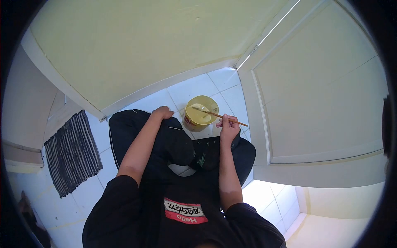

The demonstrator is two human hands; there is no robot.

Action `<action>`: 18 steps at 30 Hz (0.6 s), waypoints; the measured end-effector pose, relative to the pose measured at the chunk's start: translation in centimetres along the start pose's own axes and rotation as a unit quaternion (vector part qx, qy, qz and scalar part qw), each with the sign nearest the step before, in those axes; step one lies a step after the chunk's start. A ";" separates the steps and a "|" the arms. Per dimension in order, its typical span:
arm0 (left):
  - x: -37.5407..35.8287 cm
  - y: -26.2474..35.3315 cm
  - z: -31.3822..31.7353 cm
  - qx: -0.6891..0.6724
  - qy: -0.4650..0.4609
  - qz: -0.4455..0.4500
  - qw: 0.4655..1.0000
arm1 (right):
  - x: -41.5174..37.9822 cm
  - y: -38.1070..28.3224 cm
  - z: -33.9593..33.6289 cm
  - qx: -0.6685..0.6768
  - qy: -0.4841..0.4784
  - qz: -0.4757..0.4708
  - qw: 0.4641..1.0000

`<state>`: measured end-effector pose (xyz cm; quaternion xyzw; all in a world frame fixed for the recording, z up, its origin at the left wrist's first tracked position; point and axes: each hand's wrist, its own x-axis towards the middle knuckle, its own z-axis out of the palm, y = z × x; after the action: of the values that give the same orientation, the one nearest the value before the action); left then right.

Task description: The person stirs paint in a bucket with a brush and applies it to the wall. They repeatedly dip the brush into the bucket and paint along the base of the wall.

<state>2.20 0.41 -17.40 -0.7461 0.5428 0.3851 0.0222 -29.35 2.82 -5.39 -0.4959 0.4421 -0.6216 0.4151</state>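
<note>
A yellow bucket [191, 124] stands on the white tiled floor in front of my crossed legs, with pale yellow paint [200, 117] inside. My right hand [228, 127] is closed around a thin wooden stick or brush handle [236, 121], just right of the bucket. The far end of this stick reaches over the bucket's opening. On my knee, left of the bucket, rests my left hand [163, 112], its fingers curled and partly hidden; whether it holds anything does not show.
A pale yellow wall [140, 45] with a white baseboard rises ahead. At the right stands a panelled door [318, 91], close to my right knee. A black and white striped mat [74, 153] lies on the floor at the left.
</note>
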 end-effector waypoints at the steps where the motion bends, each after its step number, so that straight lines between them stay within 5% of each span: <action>1: 0.0 0.0 0.0 0.000 0.001 0.002 1.000 | -0.1 0.0 0.0 0.004 0.004 -0.007 1.000; 18: -0.1 -0.5 0.5 -0.008 0.051 0.036 0.998 | 0.0 -0.1 0.2 0.030 -0.002 -0.008 1.000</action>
<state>2.31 0.85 -17.87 -0.7450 0.5662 0.3518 -0.0254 -29.19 2.84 -5.25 -0.4882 0.4188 -0.6363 0.4259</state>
